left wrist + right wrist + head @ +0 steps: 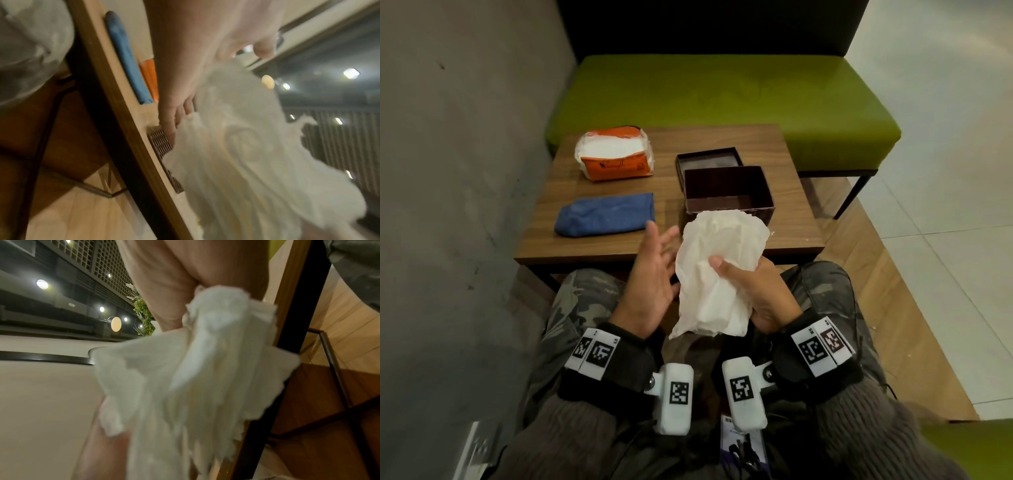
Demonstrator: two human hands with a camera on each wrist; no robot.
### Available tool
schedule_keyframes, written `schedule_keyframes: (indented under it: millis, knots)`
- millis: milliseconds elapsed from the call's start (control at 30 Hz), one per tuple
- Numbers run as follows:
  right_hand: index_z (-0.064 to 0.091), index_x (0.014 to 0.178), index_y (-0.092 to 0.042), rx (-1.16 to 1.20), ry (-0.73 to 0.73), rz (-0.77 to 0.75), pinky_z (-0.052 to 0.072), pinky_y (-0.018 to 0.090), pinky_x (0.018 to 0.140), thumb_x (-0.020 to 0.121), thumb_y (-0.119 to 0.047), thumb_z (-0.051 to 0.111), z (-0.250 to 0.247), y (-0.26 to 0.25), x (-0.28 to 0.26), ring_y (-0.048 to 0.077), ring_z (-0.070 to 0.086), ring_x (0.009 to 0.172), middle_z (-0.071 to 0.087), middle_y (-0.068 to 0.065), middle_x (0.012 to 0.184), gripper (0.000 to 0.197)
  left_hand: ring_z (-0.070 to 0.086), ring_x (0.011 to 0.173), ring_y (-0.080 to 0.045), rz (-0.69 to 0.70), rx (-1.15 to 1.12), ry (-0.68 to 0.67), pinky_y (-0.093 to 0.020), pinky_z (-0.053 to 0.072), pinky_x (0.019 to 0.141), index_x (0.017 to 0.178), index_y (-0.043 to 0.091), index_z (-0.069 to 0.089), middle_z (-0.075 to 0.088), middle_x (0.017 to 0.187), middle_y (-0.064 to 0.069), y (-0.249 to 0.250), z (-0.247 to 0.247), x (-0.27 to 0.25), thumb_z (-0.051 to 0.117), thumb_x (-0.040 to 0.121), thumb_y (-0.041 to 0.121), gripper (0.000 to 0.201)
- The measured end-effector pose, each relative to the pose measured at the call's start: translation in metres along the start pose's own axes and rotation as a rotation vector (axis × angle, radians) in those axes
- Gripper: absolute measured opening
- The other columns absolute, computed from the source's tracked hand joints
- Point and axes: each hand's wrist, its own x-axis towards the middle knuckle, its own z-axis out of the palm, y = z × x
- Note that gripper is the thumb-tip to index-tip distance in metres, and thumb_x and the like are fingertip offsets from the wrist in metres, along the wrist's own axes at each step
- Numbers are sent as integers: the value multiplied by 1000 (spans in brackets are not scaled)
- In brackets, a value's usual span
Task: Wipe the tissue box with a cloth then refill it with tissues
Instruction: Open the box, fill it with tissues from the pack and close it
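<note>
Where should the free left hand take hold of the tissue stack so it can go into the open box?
Probably the loose upper end of the tissue stack, from its left side. The right hand grips the middle from the right, so the fanned top flops toward the box. The open left hand is already beside it.
</note>
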Motion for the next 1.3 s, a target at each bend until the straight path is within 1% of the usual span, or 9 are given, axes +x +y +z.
schedule_keyframes:
  millis: [133, 300, 467, 600, 833, 933, 1100, 1233, 1300]
  knots:
    - [58, 119, -6, -1, -40, 21, 58, 39, 81, 83, -19, 70, 2, 1, 1, 27, 69, 96, 70, 14, 108, 40, 64, 108, -20, -104, 259, -54, -42, 51, 95, 134, 20, 45, 65, 121, -5, -15, 10, -3, 68, 76, 51, 69]
    - [58, 124, -11, 177, -144, 124, 49, 50, 97, 84, -45, 63, -3, -1, 0, 32, 66, 107, 68, 16, 116, 53, 64, 106, -12, -42, 273, -55, -29, 52, 89, 132, 26, 44, 63, 122, 2, -17, 10, -5, 49, 89, 42, 47]
    - [58, 124, -12, 100, -45, 68, 52, 48, 93, 88, -40, 63, 6, 3, 2, 28, 68, 102, 70, 13, 112, 46, 55, 111, -4, 49, 475, -41, -25, 47, 92, 140, 33, 31, 54, 127, 12, -18, 17, -3, 45, 92, 45, 51]
    - [56, 125, -9, 87, 7, 66, 57, 40, 82, 91, -25, 62, 7, 1, 6, 28, 68, 99, 68, 15, 112, 38, 51, 101, 11, 49, 600, -96, -10, 45, 79, 139, 30, 28, 50, 117, 22, -17, 16, 1, 49, 90, 42, 54]
    - [52, 125, -10, 473, 91, 2, 52, 47, 91, 90, -26, 63, -3, -12, 18, 29, 65, 106, 67, 14, 116, 40, 53, 122, -14, -19, 66, 56, -38, 44, 100, 141, 21, 35, 53, 136, 1, -14, -8, 1, 62, 66, 69, 93]
    - [47, 135, -9, 561, 87, -30, 47, 52, 99, 81, -29, 70, 10, -11, 25, 31, 63, 112, 64, 15, 123, 62, 58, 118, -19, -115, -51, -17, -41, 46, 99, 134, 21, 44, 59, 131, -4, -21, 4, -3, 60, 76, 56, 69]
    - [51, 133, -7, 501, 57, -100, 46, 52, 100, 84, -19, 67, 19, -9, 29, 33, 60, 116, 63, 17, 125, 53, 63, 110, -21, -28, 15, 109, -37, 54, 89, 127, 12, 49, 63, 123, -9, -13, 13, 7, 53, 92, 20, 36]
    - [50, 134, -13, 286, 38, -74, 52, 48, 92, 71, -44, 74, -10, -20, 37, 33, 60, 115, 60, 16, 129, 74, 66, 98, -12, 43, 221, 139, -30, 57, 76, 113, 22, 54, 66, 112, 2, 7, -10, 17, 52, 94, 16, 21]
    - [50, 132, -16, 73, 49, -86, 52, 47, 94, 67, -56, 73, -13, -24, 39, 28, 62, 113, 61, 11, 127, 80, 64, 102, -11, 29, 364, 101, -32, 54, 86, 114, 27, 54, 65, 113, 7, 14, -12, 22, 54, 93, 21, 22]
